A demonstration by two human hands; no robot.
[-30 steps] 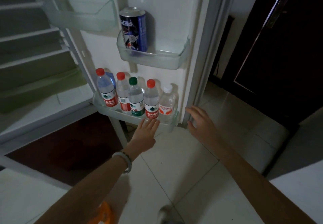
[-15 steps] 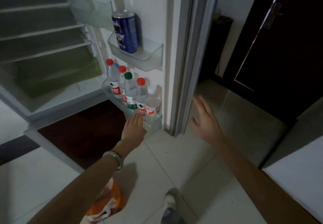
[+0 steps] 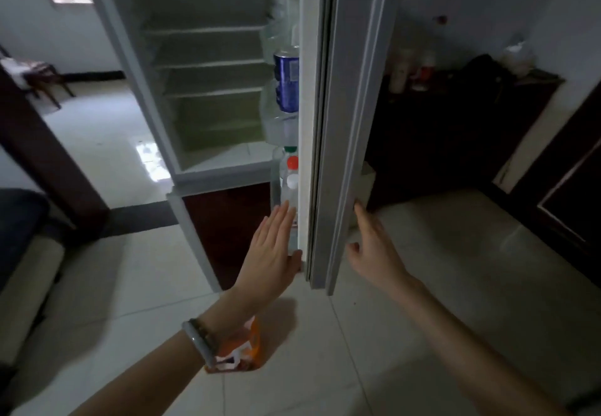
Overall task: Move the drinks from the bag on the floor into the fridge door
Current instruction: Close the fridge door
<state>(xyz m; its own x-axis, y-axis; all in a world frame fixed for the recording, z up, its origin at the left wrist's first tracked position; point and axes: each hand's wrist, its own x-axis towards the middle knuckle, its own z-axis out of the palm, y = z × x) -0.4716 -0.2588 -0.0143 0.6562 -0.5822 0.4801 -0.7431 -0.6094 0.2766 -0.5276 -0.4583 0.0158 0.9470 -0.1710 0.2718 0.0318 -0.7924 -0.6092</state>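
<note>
The fridge door (image 3: 331,123) stands edge-on to me. On its inner side a blue can (image 3: 286,79) sits in the middle shelf, and several water bottles (image 3: 290,172) with red, green and white caps stand in the bottom shelf, mostly hidden by the door's edge. My left hand (image 3: 271,250) is flat and open against the door's inner bottom corner, beside the bottles. My right hand (image 3: 374,250) is open, fingertips on the door's outer face near the bottom. An orange and white bag (image 3: 242,350) lies on the floor under my left wrist.
The fridge interior (image 3: 208,90) shows bare shelves. A dark cabinet (image 3: 455,129) with small items on top stands right of the door. A dark door (image 3: 566,198) is at far right. A sofa edge (image 3: 22,269) is at left; pale floor tiles lie around.
The door has swung from showing its inner shelves to edge-on. My view has shifted with it. Both hands stayed at its bottom edge, one on each side.
</note>
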